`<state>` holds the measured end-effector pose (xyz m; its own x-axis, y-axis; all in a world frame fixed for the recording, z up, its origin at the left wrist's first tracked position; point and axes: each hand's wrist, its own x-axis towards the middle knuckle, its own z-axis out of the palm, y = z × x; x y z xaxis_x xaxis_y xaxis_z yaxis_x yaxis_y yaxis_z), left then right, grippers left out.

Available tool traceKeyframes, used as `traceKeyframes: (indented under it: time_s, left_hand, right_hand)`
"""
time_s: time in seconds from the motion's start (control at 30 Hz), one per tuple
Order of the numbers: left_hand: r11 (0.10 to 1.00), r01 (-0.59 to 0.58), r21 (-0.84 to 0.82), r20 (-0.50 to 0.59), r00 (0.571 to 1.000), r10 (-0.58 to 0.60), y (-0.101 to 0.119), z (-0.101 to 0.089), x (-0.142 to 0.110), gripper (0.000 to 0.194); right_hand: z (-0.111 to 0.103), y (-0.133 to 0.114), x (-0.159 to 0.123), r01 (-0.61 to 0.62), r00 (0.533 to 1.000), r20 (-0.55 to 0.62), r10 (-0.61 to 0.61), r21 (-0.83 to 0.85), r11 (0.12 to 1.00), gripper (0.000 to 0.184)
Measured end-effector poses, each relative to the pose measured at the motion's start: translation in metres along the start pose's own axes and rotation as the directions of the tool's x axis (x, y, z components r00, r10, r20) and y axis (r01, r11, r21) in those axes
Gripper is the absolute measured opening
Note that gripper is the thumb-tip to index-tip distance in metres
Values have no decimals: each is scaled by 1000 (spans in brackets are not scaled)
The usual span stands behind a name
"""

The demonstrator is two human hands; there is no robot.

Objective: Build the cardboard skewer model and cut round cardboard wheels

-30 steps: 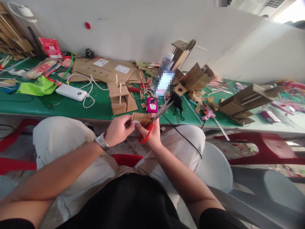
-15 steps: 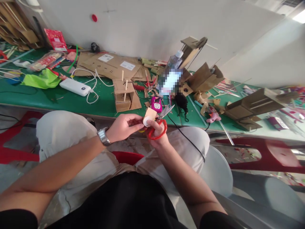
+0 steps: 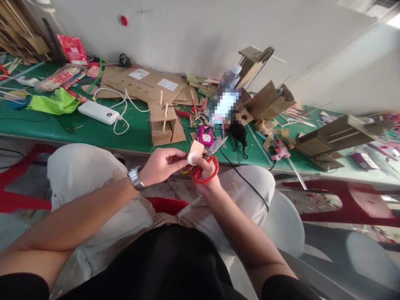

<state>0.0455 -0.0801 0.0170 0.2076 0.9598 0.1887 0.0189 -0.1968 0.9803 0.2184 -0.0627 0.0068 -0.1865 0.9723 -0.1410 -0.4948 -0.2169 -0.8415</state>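
Close above my lap, at the table's front edge, my left hand [image 3: 160, 166] pinches the left side of a small tan cardboard piece [image 3: 196, 147]. A round white disc [image 3: 191, 158] lies against the piece's lower end. The thumb of my right hand [image 3: 207, 178] presses on this disc, and its other fingers are partly hidden behind. Scissors [image 3: 215, 147] with a red-orange handle hang around my right hand, their blades pointing up and right, away from the cardboard. Something small and yellow shows beneath the fingers. Just beyond, a magenta case [image 3: 205, 136] rests on the table.
The green table [image 3: 134, 133] bears a cardboard box with sticks [image 3: 162, 125], a white power bank [image 3: 98, 113], a clear bottle [image 3: 229, 78], a blurred-out lit screen [image 3: 223, 107] and a pink glue gun [image 3: 280, 153]. A black cable [image 3: 245, 181] runs down over my right knee.
The view has shifted very slightly. Both hands keep almost the same pose on the cardboard piece and disc, and the scissors stay in my right hand.
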Motion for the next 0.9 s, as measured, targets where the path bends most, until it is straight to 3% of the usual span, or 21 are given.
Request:
traceKeyframes:
  time_s: [0.13, 0.5, 0.9]
  left_hand:
    - [1000, -5, 7, -9, 1000, 5, 0, 0, 0, 29]
    - [1000, -8, -2, -11, 1000, 8, 3, 1, 0, 26]
    - [996, 83, 20, -28, 996, -82, -4, -1, 2, 30]
  right_hand:
    - [0, 1, 0, 10, 1000, -23, -10, 0, 1000, 38]
    - [3, 2, -1, 68, 990, -130, -60, 56, 996, 64]
    - [1, 10, -3, 140, 973, -183, -139, -7, 990, 67]
